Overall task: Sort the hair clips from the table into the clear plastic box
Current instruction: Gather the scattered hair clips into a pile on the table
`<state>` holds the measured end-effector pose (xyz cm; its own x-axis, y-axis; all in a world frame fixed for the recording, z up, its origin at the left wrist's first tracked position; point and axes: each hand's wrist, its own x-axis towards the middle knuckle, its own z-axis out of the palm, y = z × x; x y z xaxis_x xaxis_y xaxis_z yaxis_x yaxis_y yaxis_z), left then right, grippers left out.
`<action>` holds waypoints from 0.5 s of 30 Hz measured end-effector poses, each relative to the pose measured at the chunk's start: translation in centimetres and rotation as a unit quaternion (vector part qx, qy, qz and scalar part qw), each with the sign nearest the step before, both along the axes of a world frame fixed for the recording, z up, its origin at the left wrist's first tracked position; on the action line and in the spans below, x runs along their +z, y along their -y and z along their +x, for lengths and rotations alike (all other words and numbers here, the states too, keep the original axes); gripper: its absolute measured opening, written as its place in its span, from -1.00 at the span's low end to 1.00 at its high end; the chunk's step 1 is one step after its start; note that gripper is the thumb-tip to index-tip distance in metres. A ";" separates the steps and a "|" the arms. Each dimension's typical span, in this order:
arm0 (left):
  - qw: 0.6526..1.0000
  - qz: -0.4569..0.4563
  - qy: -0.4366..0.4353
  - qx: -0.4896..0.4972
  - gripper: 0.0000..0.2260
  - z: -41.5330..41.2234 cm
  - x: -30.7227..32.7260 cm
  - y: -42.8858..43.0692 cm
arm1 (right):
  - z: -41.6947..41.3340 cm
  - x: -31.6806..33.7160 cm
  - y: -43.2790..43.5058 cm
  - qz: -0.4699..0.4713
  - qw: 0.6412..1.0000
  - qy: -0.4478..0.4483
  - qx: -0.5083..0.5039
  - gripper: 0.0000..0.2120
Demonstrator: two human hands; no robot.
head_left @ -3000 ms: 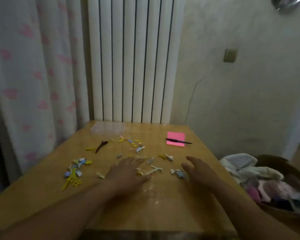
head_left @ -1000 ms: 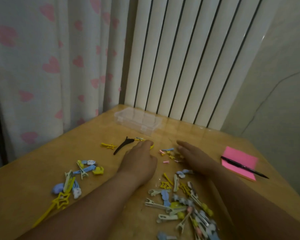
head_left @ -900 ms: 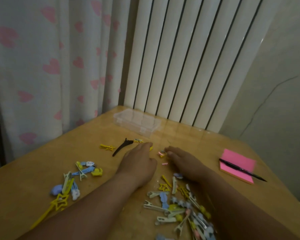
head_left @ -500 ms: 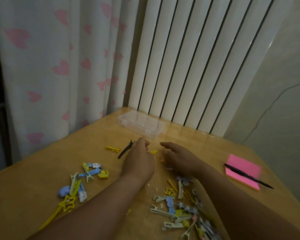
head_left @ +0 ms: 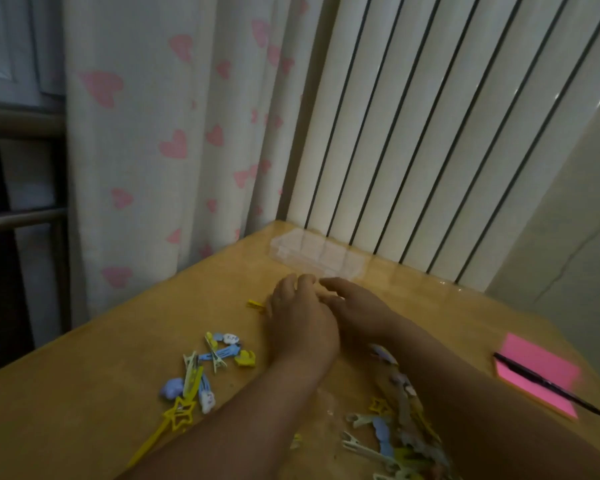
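Note:
The clear plastic box (head_left: 319, 255) stands closed-looking at the table's far edge, by the radiator. My left hand (head_left: 298, 320) lies palm down just short of it, fingers stretched toward the box. My right hand (head_left: 355, 308) lies beside it, fingers pointing left, the two hands almost touching. A yellow hair clip (head_left: 256, 304) pokes out at the left hand's edge. A loose group of blue, yellow and white hair clips (head_left: 205, 370) lies to the left. A denser pile of hair clips (head_left: 388, 441) sits between my forearms. Whatever is under my palms is hidden.
A pink sticky-note pad (head_left: 537, 379) with a black pen (head_left: 551, 389) across it lies at the right of the wooden table (head_left: 84, 393). A heart-print curtain (head_left: 160, 133) hangs along the left edge and a white radiator (head_left: 430, 133) stands behind.
Both hands have slid forward across the table toward the clear box and come closer together. The black clip seen beside my left hand is now covered by it.

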<state>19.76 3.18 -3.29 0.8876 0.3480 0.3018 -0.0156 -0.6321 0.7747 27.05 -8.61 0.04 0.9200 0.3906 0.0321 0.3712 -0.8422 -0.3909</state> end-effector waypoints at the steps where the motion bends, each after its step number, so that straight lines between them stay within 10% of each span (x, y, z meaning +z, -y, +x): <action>1: 0.998 0.050 -0.041 0.012 -0.59 0.1 0.2 -0.3 | 0.3 -0.3 -1.0 -0.003 1.000 -0.016 0.009 -0.52; 5: 0.983 0.096 -0.155 -0.002 -0.61 0.1 0.2 -1.2 | 0.0 -1.0 -2.1 -0.029 0.998 -0.023 0.048 -0.63; 15: 0.995 0.058 -0.083 -0.019 -0.71 0.3 -0.3 -1.5 | -1.4 -0.2 -0.7 -0.030 0.998 -0.038 0.035 -0.59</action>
<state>20.09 4.64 -3.59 0.9404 0.2845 0.1863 0.0806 -0.7188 0.6906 25.67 -7.94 -0.20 0.8890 0.4536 -0.0620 0.4016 -0.8377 -0.3701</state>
